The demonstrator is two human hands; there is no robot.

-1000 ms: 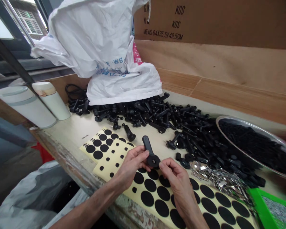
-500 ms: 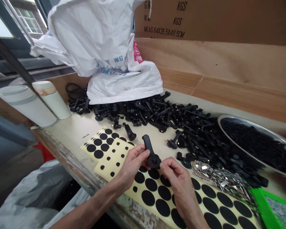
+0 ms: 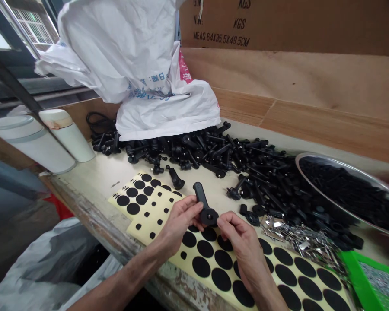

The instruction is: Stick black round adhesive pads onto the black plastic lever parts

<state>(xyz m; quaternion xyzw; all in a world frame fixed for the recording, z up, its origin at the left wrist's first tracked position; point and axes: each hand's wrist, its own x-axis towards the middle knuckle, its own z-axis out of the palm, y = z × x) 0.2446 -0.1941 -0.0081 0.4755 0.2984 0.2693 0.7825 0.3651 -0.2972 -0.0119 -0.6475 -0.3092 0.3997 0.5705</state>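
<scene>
The left hand [image 3: 181, 224] holds a black plastic clamping lever [image 3: 205, 208] upright over the bench, its fingers curled together and its thumb pressed against the lever's round hub, with the arm pointing toward 12 o'clock. The right hand [image 3: 243, 246] comes in from 5 o'clock, its fingers loosely curled and close together, with the tips at the hub's lower right edge; whether they are pinching it or only just beside it cannot be told. Under both hands lies a yellow backing sheet of round black adhesive pads [image 3: 246, 268], and at 9 o'clock a sheet of small square black pads [image 3: 152, 220] overlaps a sheet of black dots [image 3: 132, 196]. A single loose lever [image 3: 175, 178] lies at 11 o'clock, just past the sheets. A heap of black levers [image 3: 207, 151] spreads across the bench at 12 o'clock, and a steel bowl of black parts [image 3: 343, 190] sits at 2 o'clock. A pile of small metal clips [image 3: 301, 242] lies at 3 o'clock, beside a green tray of grey hardware [image 3: 366, 276] at 4 o'clock. A white woven sack [image 3: 142, 73] slumps behind the heap, two white cylindrical containers [image 3: 66, 134] stand at 10 o'clock, and a cardboard carton [image 3: 278, 26] printed with measurements rises along the back.
</scene>
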